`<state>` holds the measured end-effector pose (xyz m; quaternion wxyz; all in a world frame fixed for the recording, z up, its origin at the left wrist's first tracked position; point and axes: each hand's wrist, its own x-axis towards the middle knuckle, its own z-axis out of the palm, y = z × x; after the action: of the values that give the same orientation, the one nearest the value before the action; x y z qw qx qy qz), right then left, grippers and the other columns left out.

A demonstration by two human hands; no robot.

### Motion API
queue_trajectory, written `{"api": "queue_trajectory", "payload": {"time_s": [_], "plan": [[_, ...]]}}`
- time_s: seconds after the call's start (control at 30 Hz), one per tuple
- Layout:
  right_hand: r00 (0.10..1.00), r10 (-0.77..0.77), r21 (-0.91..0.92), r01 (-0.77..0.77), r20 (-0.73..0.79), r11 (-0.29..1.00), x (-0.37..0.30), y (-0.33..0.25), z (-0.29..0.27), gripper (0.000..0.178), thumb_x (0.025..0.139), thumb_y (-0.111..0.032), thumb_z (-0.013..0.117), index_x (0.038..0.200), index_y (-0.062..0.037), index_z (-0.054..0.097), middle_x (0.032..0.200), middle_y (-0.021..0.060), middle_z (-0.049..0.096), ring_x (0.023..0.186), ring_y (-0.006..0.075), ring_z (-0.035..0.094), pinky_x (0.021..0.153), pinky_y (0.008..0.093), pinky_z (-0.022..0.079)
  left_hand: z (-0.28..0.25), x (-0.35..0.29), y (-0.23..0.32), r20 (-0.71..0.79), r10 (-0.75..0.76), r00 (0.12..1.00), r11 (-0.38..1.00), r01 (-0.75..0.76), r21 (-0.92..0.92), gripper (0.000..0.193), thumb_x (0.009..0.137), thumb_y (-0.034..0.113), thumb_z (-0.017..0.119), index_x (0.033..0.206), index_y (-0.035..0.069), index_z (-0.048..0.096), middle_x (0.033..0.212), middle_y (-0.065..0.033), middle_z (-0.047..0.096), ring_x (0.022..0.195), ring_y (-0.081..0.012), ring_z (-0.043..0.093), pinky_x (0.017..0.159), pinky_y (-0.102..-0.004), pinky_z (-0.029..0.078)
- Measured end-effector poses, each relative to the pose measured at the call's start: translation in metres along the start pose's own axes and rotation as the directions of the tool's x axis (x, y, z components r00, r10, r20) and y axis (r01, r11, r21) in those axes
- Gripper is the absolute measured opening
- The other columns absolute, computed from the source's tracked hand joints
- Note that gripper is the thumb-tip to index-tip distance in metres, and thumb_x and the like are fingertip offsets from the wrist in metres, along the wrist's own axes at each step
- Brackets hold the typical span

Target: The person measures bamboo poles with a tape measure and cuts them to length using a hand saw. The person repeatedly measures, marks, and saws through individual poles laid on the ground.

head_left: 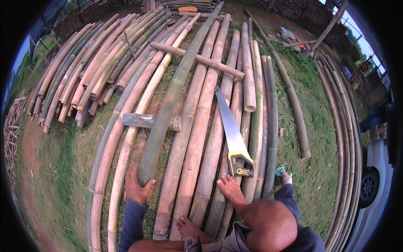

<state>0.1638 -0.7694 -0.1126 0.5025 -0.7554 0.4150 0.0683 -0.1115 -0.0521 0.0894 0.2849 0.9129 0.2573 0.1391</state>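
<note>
My left hand (137, 187) is closed round the near end of a green bamboo pole (161, 126), with the thumb on its right side. This pole slopes away over a short bamboo crosspiece (140, 120). Beyond my right knee, my right hand (286, 177), apparently in a pale glove, holds a small teal object (280, 170) whose kind is unclear. Most of its fingers are hidden. Between my hands, a handsaw (233, 130) with a yellow and black handle lies on the bamboo poles, its tip pointing away. My bare foot (231, 189) rests just below the handle.
A thin bamboo crosspiece (201, 60) lies over several poles farther off. Many cut poles (96, 63) are stacked at the left, and long poles (342, 147) lie along the right. A single pole (289, 88) rests on grass. A vehicle (375, 180) stands at the far right.
</note>
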Motion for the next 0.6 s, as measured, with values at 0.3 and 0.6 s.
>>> {"api": "queue_trajectory", "payload": {"time_s": [0.3,0.6], "plan": [[0.676,-0.627,-0.121,0.712,0.388,0.692,-0.13,-0.092,0.039,0.042,0.093,-0.017,0.086,0.117,-0.0024,0.053,0.096,0.0059,0.059,0.082,0.0151,0.059,0.07,0.0312,0.053,-0.007,0.0,0.093,0.348,0.176,0.921,0.888,0.004,-0.46,0.07,0.085,0.026,0.09,0.145,0.005,0.06,0.137,-0.0196,0.065,0.13,-0.0388,0.063,0.11,-0.0458,0.051],[-0.379,-0.197,0.424,0.743,0.904,0.518,-0.366,-0.162,0.19,0.035,0.102,-0.022,0.078,0.125,-0.0045,0.058,0.117,0.0085,0.062,0.105,0.0185,0.061,0.095,0.0352,0.05,0.059,0.022,0.107,0.673,0.4,0.622,0.672,0.3,-0.677,0.083,0.103,0.053,0.071,0.164,0.008,0.036,0.136,-0.0146,0.062,0.123,-0.0254,0.065,0.099,-0.0417,0.055]]}}
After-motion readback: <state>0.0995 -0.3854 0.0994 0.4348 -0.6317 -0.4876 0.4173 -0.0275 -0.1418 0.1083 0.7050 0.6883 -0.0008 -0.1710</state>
